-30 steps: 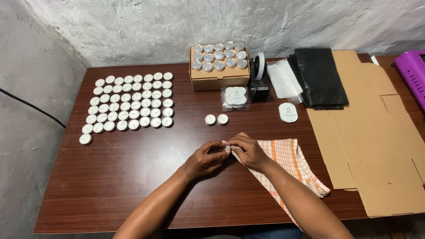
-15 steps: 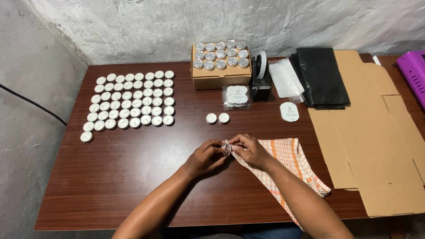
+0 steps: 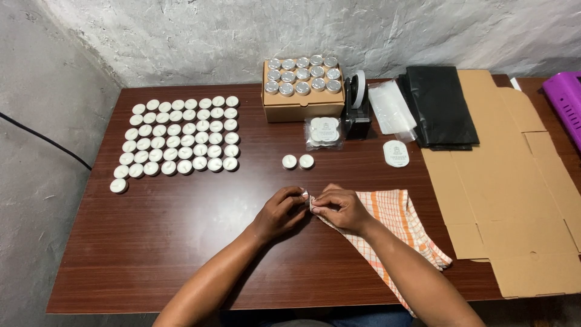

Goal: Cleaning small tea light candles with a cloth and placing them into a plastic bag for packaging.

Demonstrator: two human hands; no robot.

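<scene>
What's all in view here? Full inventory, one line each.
tealights: dozens, white, in rows at table's far left
loose tealights: two, white, table centre
cardboard box: one, brown, far centre, topped with silver tins
tape dispenser: one, black, right of box
black sheets: stack, far right
flat cardboard: brown, right
checked cloth: one, orange-white, under right hand
left hand: grip closed on a small item
right hand: pinching the same item

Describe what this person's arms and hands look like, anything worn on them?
Both forearms are bare all the way to the bottom edge of the picture: no sleeves show. The left hand and the right hand wear no gloves, and no watch, bracelet or ring is visible on either. Nails are too small to judge.
</scene>
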